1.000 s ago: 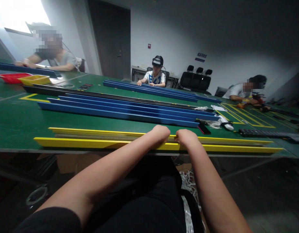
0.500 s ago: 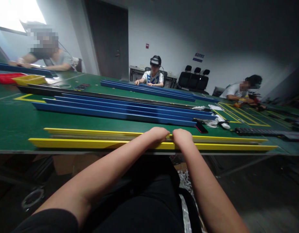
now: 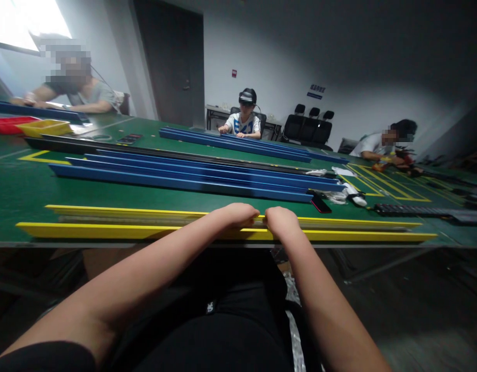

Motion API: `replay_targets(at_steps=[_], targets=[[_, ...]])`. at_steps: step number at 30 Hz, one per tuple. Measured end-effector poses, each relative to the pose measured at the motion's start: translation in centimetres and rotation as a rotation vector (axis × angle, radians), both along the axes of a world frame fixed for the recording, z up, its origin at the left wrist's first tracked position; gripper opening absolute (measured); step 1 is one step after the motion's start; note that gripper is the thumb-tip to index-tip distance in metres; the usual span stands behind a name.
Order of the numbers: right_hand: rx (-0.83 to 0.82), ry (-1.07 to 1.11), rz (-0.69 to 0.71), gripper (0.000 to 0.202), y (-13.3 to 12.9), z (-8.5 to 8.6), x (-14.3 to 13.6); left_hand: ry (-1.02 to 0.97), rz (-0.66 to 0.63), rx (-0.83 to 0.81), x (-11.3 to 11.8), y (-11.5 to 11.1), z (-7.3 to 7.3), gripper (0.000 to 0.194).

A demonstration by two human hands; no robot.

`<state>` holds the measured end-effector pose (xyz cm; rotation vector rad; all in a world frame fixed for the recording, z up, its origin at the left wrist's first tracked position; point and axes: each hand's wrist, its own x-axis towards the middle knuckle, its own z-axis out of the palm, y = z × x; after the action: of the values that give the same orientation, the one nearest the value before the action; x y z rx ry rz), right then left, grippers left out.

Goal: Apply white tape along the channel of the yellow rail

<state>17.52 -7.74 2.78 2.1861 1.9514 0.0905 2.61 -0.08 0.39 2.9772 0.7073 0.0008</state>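
Note:
A long yellow channel rail (image 3: pixel 98 231) lies along the near edge of the green table, its two raised sides running left to right. A thin greyish strip (image 3: pixel 118 220) shows between those sides. Over the middle of the rail, my left hand (image 3: pixel 241 215) is closed, fingers curled down inside the channel. Close beside it on the right, my right hand (image 3: pixel 281 222) is closed too, knuckles up. What the fingertips of both hands pinch is hidden behind the hands and the rail's near side.
Blue rails (image 3: pixel 164 183) lie beyond the yellow one, with a black rail (image 3: pixel 63 146) behind them. A phone (image 3: pixel 321 203) sits at their right end. Red (image 3: pixel 9 125) and yellow trays (image 3: pixel 44 128) stand at far left. Several people work around the green table (image 3: pixel 125 199).
The yellow rail has slid to the left, its left end moving further than its right. Both my hands have shifted slightly left and stay closed.

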Motion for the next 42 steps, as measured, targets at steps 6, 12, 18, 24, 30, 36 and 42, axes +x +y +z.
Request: replay_targets(at_steps=[6, 12, 18, 24, 30, 36, 42], targets=[[-0.027, 0.107, 0.155, 0.036, -0.2, 0.4, -1.1, 0.013, 0.009, 0.004, -3.4, 0.8, -0.4, 0.018], [0.004, 0.128, 0.177, 0.035, -0.5, 0.7, -0.6, 0.043, 0.08, 0.002, -5.0, 1.3, -1.1, 0.021], [-0.006, 0.07, 0.095, 0.034, -0.8, 0.4, 1.1, 0.045, 0.113, 0.002, -4.4, 1.2, -1.0, 0.022], [-0.013, 0.052, 0.09, 0.029, -0.3, -0.3, 0.9, -0.038, 0.025, 0.002, -4.6, 0.5, -0.1, 0.038], [-0.029, 0.053, 0.037, 0.031, 0.1, -0.3, 0.5, -0.017, 0.012, 0.031, -3.8, 0.3, 0.1, 0.026], [-0.038, 0.022, 0.019, 0.028, 0.1, 0.0, 0.1, 0.025, 0.041, 0.084, -1.9, 0.1, 0.1, 0.016], [-0.065, 0.022, -0.03, 0.038, 0.2, 0.2, 0.6, 0.012, 0.04, 0.084, -1.8, 0.1, -0.4, 0.016]])
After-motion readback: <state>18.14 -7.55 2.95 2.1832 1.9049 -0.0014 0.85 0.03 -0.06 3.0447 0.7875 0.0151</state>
